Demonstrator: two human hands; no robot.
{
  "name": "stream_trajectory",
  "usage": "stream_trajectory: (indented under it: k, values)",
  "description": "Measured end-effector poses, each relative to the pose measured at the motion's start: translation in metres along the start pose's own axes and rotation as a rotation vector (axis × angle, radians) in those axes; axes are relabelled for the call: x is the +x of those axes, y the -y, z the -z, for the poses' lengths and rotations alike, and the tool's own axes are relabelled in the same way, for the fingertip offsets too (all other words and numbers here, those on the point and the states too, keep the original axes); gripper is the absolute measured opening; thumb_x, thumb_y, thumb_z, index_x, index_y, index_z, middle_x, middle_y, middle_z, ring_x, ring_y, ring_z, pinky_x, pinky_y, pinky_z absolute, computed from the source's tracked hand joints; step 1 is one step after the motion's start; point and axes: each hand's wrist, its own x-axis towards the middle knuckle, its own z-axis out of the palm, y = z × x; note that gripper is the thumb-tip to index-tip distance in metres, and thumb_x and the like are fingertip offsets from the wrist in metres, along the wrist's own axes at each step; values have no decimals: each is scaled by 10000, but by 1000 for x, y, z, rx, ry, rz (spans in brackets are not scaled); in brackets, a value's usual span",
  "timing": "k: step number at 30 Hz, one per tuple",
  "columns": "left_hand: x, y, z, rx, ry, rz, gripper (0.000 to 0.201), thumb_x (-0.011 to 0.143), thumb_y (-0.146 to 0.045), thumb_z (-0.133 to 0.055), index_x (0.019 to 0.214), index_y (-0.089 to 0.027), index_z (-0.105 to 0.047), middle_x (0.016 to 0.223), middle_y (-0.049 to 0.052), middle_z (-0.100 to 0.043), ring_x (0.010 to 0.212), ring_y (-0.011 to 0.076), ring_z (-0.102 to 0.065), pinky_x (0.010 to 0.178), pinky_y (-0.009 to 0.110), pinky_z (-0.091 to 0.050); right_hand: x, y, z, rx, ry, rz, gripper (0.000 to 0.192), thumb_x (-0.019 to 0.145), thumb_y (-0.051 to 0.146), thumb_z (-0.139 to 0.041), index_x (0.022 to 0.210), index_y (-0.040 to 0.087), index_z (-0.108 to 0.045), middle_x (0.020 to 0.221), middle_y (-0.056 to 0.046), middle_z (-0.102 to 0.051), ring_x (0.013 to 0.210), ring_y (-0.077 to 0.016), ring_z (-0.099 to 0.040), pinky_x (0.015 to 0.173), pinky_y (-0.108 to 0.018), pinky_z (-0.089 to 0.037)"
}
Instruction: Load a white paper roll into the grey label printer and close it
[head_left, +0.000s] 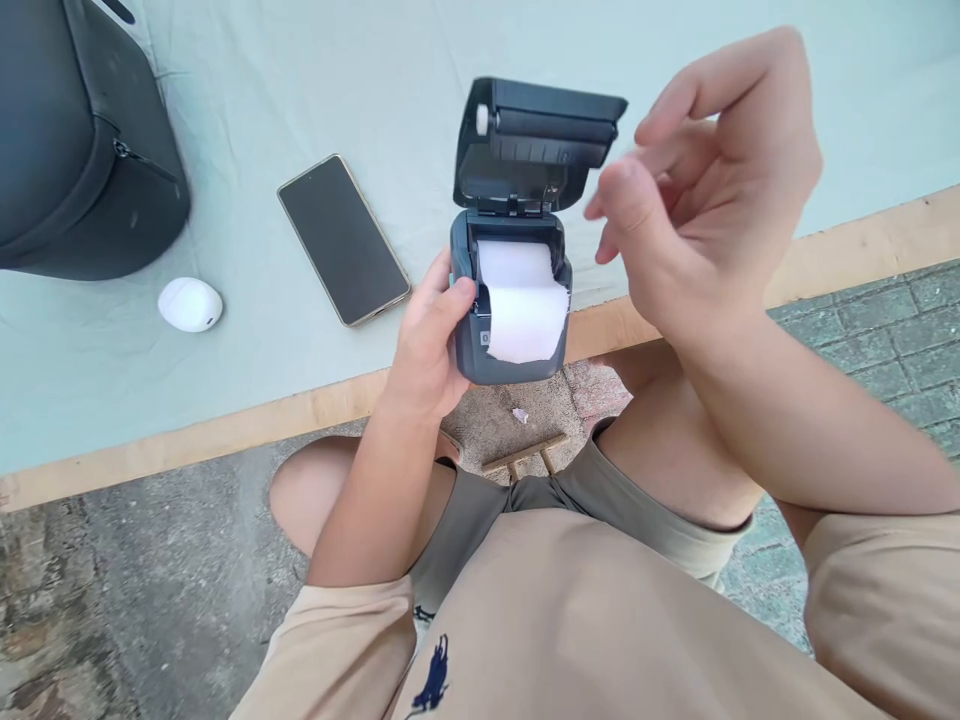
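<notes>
Flat black smartphone (343,240) and white oval case (190,305) lie left of the dark boxy printer (472,365), lid (480,175) raised, at the wooden table edge (225,428). Left hand (427,345) clamped on printer; right hand (720,190), fingers parted, beside lid.

A phone (343,240), white oval case (190,305) and dark bag (131,200) rest on pale cloth (247,380).

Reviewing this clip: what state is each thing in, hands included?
Black device: held in the left hand
Lid: swung open
White paper: seated inside, torn end draped over the front
Phone: lying flat, screen dark
Dark bag: zip seems closed
Right hand: raised beside the lid, fingers curled, contact unclear
</notes>
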Motion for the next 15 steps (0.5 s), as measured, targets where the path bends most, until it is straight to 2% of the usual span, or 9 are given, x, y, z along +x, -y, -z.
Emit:
stream_trajectory:
  k: [2,5,7,9,12,14,15]
  values:
    - [0,1,1,-9,21,-5,278,926,-358,-586,1165,-232,-647,1065,26,-738,1362,248,-544,1053,318,-559,2,3,1,-49,116,41,106,900,298,-569,881,197,-544,882,-2,-594,649,-66,-553,466,-218,-348]
    - [1,0,0,-3,35,-15,264,923,-350,-590,1142,-215,-652,1102,34,-737,1347,247,-559,1093,321,-528,8,9,-1,-409,444,99,89,851,279,-563,894,213,-606,805,13,-663,590,-90,-529,501,-260,-324]
    - [1,0,-1,13,35,-13,254,915,-346,-601,1122,-208,-654,1128,35,-732,1350,247,-556,1122,328,-504,12,15,-4,-652,645,71,198,819,307,-574,994,242,-639,801,-6,-691,594,-144,-548,491,-292,-247]
    - [1,0,-2,25,31,-4,248,907,-336,-607,1114,-206,-653,1141,36,-727,1361,250,-544,1129,341,-499,16,19,-6,-760,762,35,283,811,342,-575,1074,262,-644,801,-34,-697,604,-186,-561,486,-298,-174]
    - [1,-1,-3,24,20,10,258,898,-336,-615,1122,-212,-651,1162,35,-722,1370,259,-535,1107,353,-520,20,22,-1,-637,821,-23,287,823,318,-558,1091,264,-644,800,-41,-694,607,-179,-560,510,-296,-239]
    - [1,-1,-2,16,9,21,268,893,-345,-627,1126,-214,-653,1165,34,-724,1358,258,-547,1094,347,-531,20,21,9,-420,794,-71,312,816,313,-591,1122,266,-620,900,-21,-714,617,-139,-563,539,-292,-338]
    - [0,-1,-2,7,2,20,269,893,-351,-630,1124,-214,-656,1145,31,-731,1346,254,-558,1088,341,-535,20,20,14,-261,739,-120,335,797,309,-629,1129,267,-609,944,-6,-719,606,-115,-559,536,-282,-372]
